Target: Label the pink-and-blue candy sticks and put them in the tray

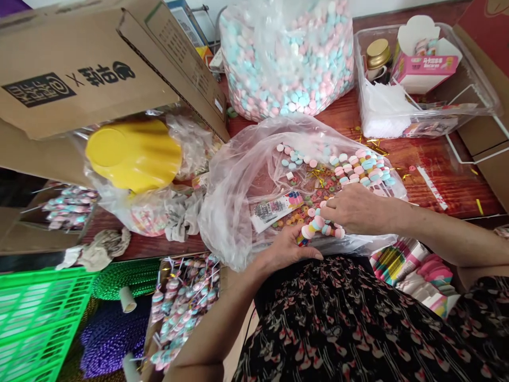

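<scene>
My left hand (289, 249) rests at the front edge of a clear plastic bag (230, 212), closed around a small colourful packet (304, 240). Pastel candies (314, 227) in pink, white and yellow sit at the packet's upper end. Just right of it, my right hand (352, 207) has its fingers pinched together over the candies; what they hold is hidden. Beyond this hand lies a heap of pink and blue candy stacks (363, 167). Small ring candies (296, 217) lie spread around a flat printed packet (274, 212) to the left.
A big bag of pastel candies (290, 69) stands at the back. Cardboard boxes (91, 58) and a yellow bowl (133, 154) are left. At right is a clear bin (433, 119) with a pink carton (425, 66). Wrapped candy sticks (186, 302) and a green crate (40, 318) sit below.
</scene>
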Available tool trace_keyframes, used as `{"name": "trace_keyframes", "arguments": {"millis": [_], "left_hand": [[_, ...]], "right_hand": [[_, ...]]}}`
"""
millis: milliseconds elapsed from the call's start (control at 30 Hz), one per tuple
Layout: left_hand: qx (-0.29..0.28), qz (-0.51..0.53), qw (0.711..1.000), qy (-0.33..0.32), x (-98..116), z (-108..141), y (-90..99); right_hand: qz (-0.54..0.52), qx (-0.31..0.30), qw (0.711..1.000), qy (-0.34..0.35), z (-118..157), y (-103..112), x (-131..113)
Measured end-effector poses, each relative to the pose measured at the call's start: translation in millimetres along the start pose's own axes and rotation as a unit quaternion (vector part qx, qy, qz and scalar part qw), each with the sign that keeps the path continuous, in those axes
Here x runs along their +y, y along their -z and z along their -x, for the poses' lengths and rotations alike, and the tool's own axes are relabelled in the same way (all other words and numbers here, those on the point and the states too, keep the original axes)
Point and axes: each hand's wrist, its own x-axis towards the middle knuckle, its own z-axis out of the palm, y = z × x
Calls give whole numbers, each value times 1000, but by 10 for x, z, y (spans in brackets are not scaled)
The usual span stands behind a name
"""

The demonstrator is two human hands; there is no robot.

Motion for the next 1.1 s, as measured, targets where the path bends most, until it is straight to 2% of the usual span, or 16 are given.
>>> {"name": "trace_keyframes", "arguments": {"millis": [167,267,400,500,667,833,933,1033,1100], "left_hand": [[-26,26,999,22,-36,12,-53],[-5,60,998,27,-77,14,-78],[44,109,993,-3,-113,-2,-100],[57,121,991,-13,-111,-15,-110],[50,57,997,-35,-100,-50,-158],[30,51,998,-39,-136,-87,-193],[65,24,997,-45,-123,-81,-157],[123,-71,988,-56,-63,-74,-104],[130,-126,981,-67,-19,-83,-82]], "right_hand": [[0,6,1000,14,-38,57,27],[0,5,1000,15,-38,81,47],[3,4,1000,8,-21,86,44],[2,2,1000,9,1,75,24],[-11,-2,999,32,15,61,-36],[-21,-15,998,48,-1,55,-75],[-37,-25,999,22,12,34,-64],[-47,-44,998,4,32,23,-47],[-53,-60,997,10,35,28,-41]]}}
